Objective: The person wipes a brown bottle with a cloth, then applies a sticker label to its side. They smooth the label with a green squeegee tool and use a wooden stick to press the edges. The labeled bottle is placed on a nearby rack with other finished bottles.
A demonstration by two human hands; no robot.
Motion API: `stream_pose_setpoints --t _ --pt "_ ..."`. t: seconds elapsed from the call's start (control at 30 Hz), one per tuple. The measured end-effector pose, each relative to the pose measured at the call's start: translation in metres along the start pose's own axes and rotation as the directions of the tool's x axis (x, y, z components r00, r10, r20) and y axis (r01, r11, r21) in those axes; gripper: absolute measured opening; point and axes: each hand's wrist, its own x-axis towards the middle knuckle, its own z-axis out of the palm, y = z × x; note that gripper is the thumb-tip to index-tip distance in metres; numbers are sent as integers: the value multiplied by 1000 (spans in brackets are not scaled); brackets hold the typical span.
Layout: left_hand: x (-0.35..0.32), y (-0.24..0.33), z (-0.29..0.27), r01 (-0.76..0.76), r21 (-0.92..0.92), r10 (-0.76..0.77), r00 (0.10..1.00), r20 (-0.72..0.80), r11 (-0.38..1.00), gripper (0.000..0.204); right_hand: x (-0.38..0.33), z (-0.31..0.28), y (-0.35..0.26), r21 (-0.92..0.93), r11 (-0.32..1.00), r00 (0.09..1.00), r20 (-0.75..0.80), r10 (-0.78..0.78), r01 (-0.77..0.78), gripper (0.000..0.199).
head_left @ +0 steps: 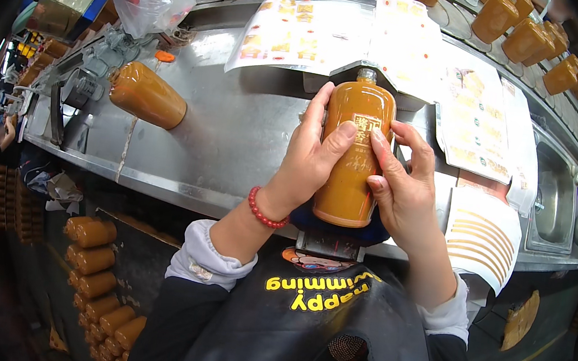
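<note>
We hold the orange bottle [353, 159] upright over the steel bench [237, 139], its long axis running away from us; our left hand [309, 161] and right hand [402, 186] clamp its two sides. Both thumbs press on its front label; neither hand is nearer.

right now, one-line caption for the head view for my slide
Both hands hold an orange-brown bottle upright at a metal workbench.

Bottle [353, 156] between both hands — second bottle [147, 96] lies left on counter [237, 139].
</note>
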Motion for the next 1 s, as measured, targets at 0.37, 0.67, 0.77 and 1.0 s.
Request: stream_pose_setpoints --t 0.37,0.67,0.77,1.0 --pt "-15 3 1 9 -140 -13 1000 -23 990 71 7 -6 -11 -114 990 996 39 -79 82 42" --pt "-19 4 -3 33 -104 -31 999 19 994 67 10 -7 -4 -102 988 993 35 -113 115 42" --pt "-19 5 -2 17 -57 -17 1000 14 998 66 10 -5 0 -75 992 994 19 -103 104 43" --pt "-22 3 -3 36 -92 -37 999 -3 995 64 11 -8 -10 -169 974 988 69 -140 150 42"
